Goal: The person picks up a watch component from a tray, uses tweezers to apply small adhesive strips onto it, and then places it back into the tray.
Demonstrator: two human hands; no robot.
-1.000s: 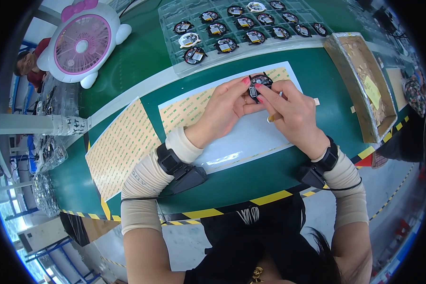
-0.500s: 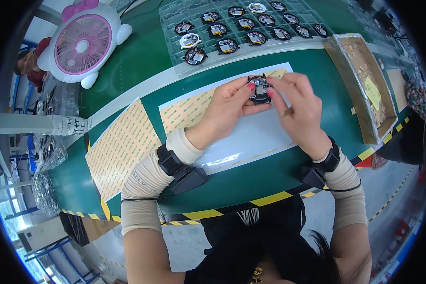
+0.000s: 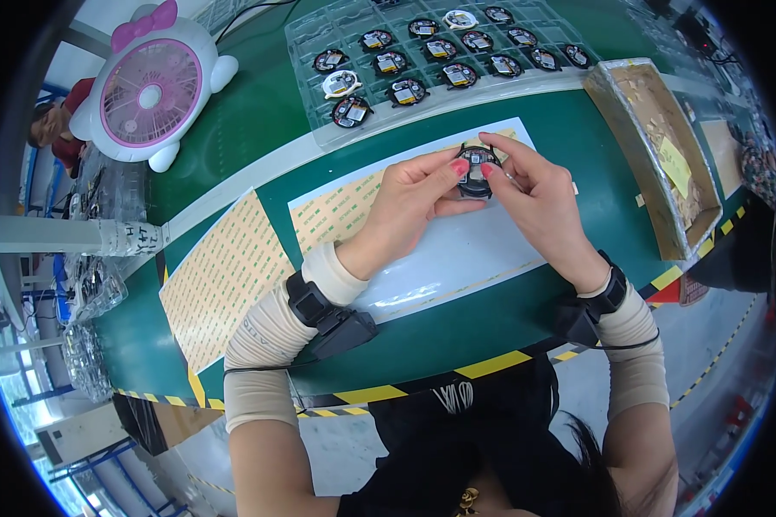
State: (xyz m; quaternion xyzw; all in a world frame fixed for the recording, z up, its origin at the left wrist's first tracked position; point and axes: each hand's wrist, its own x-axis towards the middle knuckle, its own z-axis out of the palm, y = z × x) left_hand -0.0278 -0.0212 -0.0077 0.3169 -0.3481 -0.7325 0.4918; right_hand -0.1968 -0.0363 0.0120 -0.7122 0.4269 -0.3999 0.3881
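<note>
Between my two hands is a round black watch case (image 3: 474, 183) with its inner parts showing. My left hand (image 3: 409, 200) grips its left side, the thumb on the near face. My right hand (image 3: 539, 200) has the thumb on the parts at the right and the fingers around the rim. The case is above a white backing sheet (image 3: 440, 263) that carries a strip of tan adhesive film (image 3: 332, 211) along its far side. Another tan sheet with green print (image 3: 224, 280) lies to the left.
Beyond the hands, a clear plastic tray (image 3: 319, 103) holds several watch cases. At right stands a cardboard box (image 3: 608, 95) with paper scraps and a yellow note. A pink-and-white fan (image 3: 151, 95) is at far left, a person (image 3: 56, 129) behind it. Yellow-black tape (image 3: 491, 364) marks the table edge.
My right hand has moved in closer, its thumb now pressing on the watch case and its fingers against the rim. The left hand keeps its hold.
</note>
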